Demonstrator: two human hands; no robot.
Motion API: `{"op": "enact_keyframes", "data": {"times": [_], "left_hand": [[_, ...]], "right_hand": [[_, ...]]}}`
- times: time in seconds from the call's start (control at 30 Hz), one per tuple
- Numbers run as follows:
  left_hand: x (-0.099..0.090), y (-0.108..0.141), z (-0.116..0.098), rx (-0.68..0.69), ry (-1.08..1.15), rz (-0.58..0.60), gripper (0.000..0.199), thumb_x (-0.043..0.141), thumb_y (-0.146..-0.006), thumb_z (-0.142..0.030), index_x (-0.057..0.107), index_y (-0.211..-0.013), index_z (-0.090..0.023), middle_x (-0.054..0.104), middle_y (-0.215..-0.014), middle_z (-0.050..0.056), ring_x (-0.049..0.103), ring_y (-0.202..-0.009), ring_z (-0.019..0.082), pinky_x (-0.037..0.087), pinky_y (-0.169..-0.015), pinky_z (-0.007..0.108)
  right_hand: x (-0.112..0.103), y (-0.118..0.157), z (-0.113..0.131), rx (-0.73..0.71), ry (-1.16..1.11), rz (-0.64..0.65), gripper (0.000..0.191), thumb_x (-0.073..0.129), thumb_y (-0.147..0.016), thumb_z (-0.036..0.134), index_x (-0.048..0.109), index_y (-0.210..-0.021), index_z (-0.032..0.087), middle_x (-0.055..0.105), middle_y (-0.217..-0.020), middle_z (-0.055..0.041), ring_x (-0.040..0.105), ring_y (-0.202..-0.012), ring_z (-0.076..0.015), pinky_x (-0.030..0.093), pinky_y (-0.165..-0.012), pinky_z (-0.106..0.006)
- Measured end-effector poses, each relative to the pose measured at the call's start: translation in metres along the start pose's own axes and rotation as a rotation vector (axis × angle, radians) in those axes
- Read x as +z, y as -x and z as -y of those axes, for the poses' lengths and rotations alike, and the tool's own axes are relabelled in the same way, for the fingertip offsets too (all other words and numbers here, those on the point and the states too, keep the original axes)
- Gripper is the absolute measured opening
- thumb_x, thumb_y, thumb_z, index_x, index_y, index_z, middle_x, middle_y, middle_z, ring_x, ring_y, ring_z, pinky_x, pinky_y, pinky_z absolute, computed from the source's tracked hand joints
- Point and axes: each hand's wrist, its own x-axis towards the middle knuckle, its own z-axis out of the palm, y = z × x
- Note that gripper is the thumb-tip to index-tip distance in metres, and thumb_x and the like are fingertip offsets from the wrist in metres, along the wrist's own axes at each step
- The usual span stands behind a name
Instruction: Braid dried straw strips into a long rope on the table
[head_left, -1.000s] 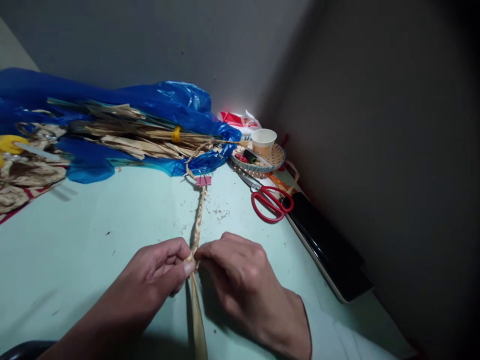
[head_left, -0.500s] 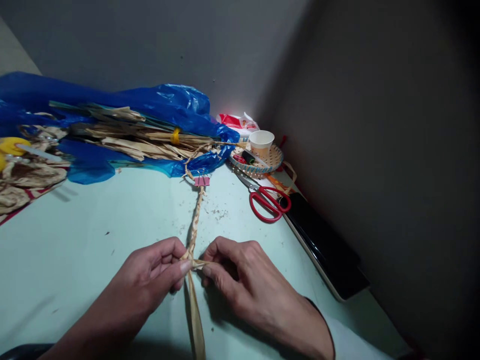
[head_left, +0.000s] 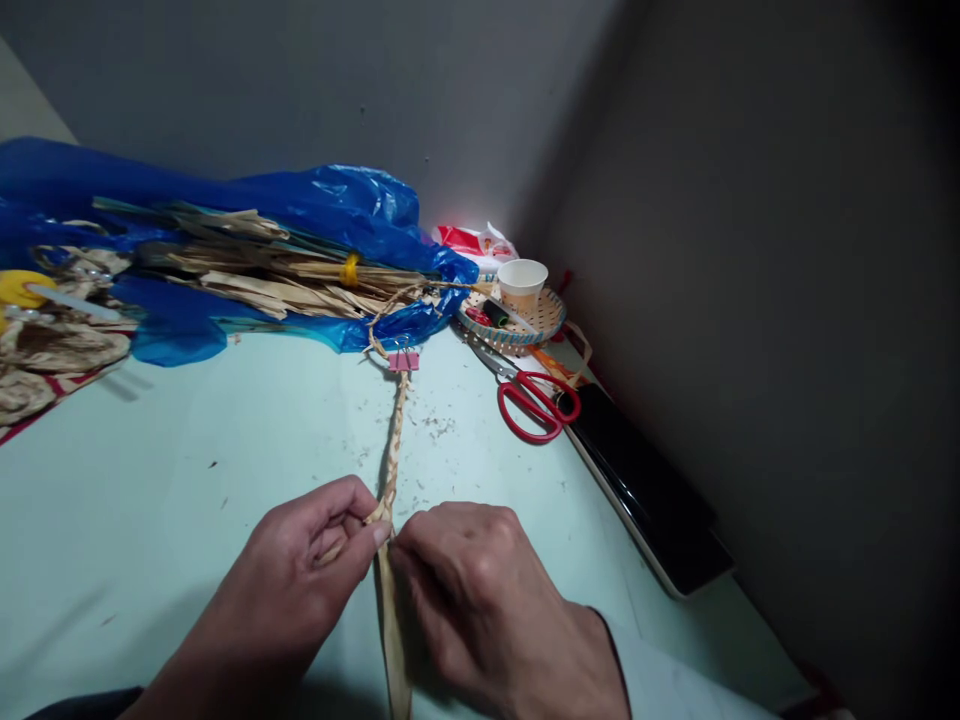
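Observation:
A narrow braid (head_left: 394, 450) of dried, pale-brown plant strips runs toward me from a pink binder clip (head_left: 403, 361) on the table. My left hand (head_left: 307, 565) pinches the braid's near end between thumb and forefinger, and a piece of strip shows within its curled fingers. Just right of that spot, my right hand (head_left: 487, 600) is closed, knuckles up, with its fingertips against the braid; the strand they grip is mostly hidden. From between the hands a wide loose strip (head_left: 393, 640) hangs down to the bottom edge of the view.
Behind lies a blue plastic bag (head_left: 360, 195) with a bundle of dried strips (head_left: 285, 285). Red-handled scissors (head_left: 532, 405) rest by a woven tray (head_left: 551, 315) holding a paper cup (head_left: 523, 280). A black flat device (head_left: 637, 490) lies along the right wall. Beige items (head_left: 60, 350) sit at left.
My right hand has turned knuckles-up and moved slightly toward me, hiding the strand it was holding out to the right. My left hand keeps its pinch, almost unmoved.

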Motion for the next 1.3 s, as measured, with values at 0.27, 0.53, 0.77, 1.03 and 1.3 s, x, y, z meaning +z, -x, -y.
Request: {"op": "enact_keyframes", "data": {"times": [0.27, 0.53, 0.77, 1.03, 1.3], "left_hand": [[-0.003, -0.003, 0.002, 0.019, 0.066, 0.059, 0.025, 0.063, -0.076, -0.043, 0.055, -0.066, -0.022, 0.044, -0.059, -0.005, 0.040, -0.060, 0.014, 0.031, -0.055, 0.024], [-0.006, -0.002, -0.004, -0.012, 0.032, 0.120, 0.021, 0.064, -0.078, -0.038, 0.056, -0.067, -0.021, 0.050, -0.062, -0.005, 0.046, -0.063, 0.014, 0.035, -0.058, 0.024], [-0.001, 0.002, -0.007, -0.053, 0.147, 0.104, 0.020, 0.065, -0.077, -0.037, 0.060, -0.067, -0.021, 0.056, -0.055, -0.005, 0.051, -0.057, 0.013, 0.038, -0.056, 0.024], [-0.008, 0.006, -0.006, -0.057, 0.222, 0.108, 0.029, 0.065, -0.079, -0.047, 0.063, -0.067, -0.020, 0.041, -0.040, -0.008, 0.035, -0.045, 0.009, 0.031, -0.051, 0.022], [-0.010, 0.006, -0.005, -0.187, 0.414, 0.097, 0.027, 0.078, -0.064, -0.044, 0.067, -0.069, -0.019, 0.065, -0.065, -0.002, 0.056, -0.064, 0.012, 0.040, -0.058, 0.020]], "right_hand": [[-0.011, -0.003, 0.000, 0.047, 0.010, 0.098, 0.017, 0.046, -0.091, 0.020, 0.053, -0.076, 0.017, 0.055, -0.067, 0.0008, 0.043, -0.058, -0.0100, 0.030, -0.055, -0.025], [-0.019, -0.005, -0.002, 0.143, -0.119, -0.037, 0.018, 0.053, -0.091, 0.018, 0.063, -0.076, 0.016, 0.061, -0.067, 0.0018, 0.048, -0.058, -0.0072, 0.034, -0.055, -0.020], [0.016, 0.007, 0.013, 0.003, 0.129, -0.111, 0.016, 0.048, -0.091, 0.019, 0.061, -0.081, 0.018, 0.061, -0.071, -0.0023, 0.050, -0.059, -0.0132, 0.032, -0.048, -0.025], [0.026, 0.013, 0.010, -0.206, 0.396, -0.201, 0.019, 0.047, -0.084, 0.010, 0.064, -0.085, 0.019, 0.060, -0.065, -0.0016, 0.049, -0.050, -0.0159, 0.033, -0.040, -0.029], [-0.010, 0.006, 0.008, -0.068, 0.020, -0.182, 0.022, 0.050, -0.096, 0.025, 0.067, -0.085, 0.016, 0.065, -0.070, -0.0022, 0.057, -0.060, -0.0122, 0.044, -0.058, -0.026]]}}
